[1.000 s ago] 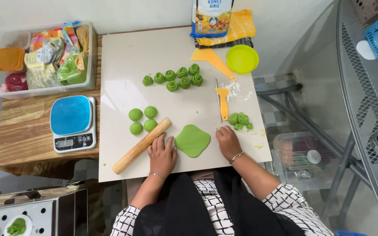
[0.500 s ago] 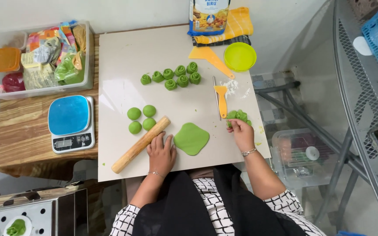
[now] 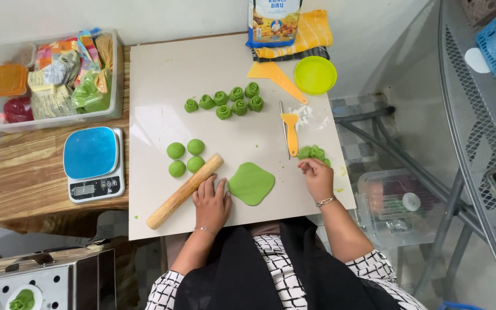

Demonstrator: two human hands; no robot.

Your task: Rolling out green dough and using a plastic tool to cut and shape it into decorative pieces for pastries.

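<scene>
Resting flat, the left hand (image 3: 212,202) lies palm-down on the white board (image 3: 162,80), fingers spread and gripping nothing, its fingertips just short of the wooden rolling pin (image 3: 185,191) and beside the left edge of the flattened green dough sheet (image 3: 251,183).

Right hand (image 3: 317,178) is at the near-right of the board, fingers curled toward a small heap of green dough pieces (image 3: 313,152). Fingertips look close together at the heap's near edge; whether they pinch a piece cannot be told.

Dough sheet sits between the two hands, near the board's near edge — likely the handiest spot for working it.

Outward:
- Rolling pin lies diagonally, one end beside four smooth green dough balls (image 3: 185,157), the other toward the near-left edge.
- Orange-handled scraper (image 3: 290,131) lies just far of the heap, a little flour by its blade.
- Seven green rolled spirals (image 3: 225,101) are grouped mid-board, well apart from the hands, apparently set out of the way.
- Orange triangular scraper (image 3: 272,74) and lime lid (image 3: 315,74) sit at the far right; a flour bag (image 3: 273,22) on a yellow cloth (image 3: 311,31) stands beyond them.

Room: bare board lies left of the balls and far of the spirals. Right hand works close to the right edge, with little margin there. Blue-topped scale (image 3: 92,162) and clear tub of packets (image 3: 53,80) sit left, off the board.
</scene>
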